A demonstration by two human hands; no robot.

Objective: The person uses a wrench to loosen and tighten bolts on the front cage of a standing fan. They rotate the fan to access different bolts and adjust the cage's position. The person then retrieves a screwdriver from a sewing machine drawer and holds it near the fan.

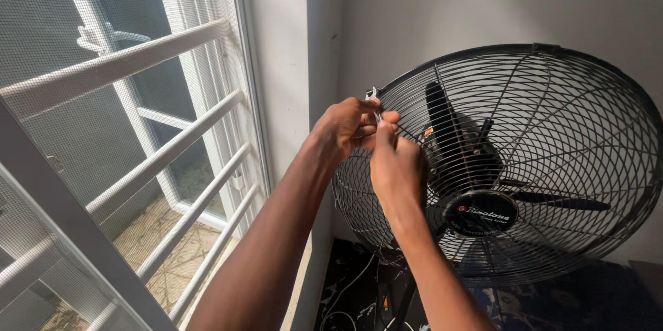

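Your left hand (343, 127) and right hand (394, 165) pinch together on a small metal clip (373, 95) at the fan guard (552, 165) rim; window bars (159, 158) flank left.

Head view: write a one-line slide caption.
Both hands, left and right, pinch a small metal clip on a black fan's guard rim.

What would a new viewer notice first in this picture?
First comes the big black fan on the right, its wire grille facing the camera. At the grille's upper left rim, the left hand and right hand meet, pinching a small metal clip. On the left, white window bars slant across.
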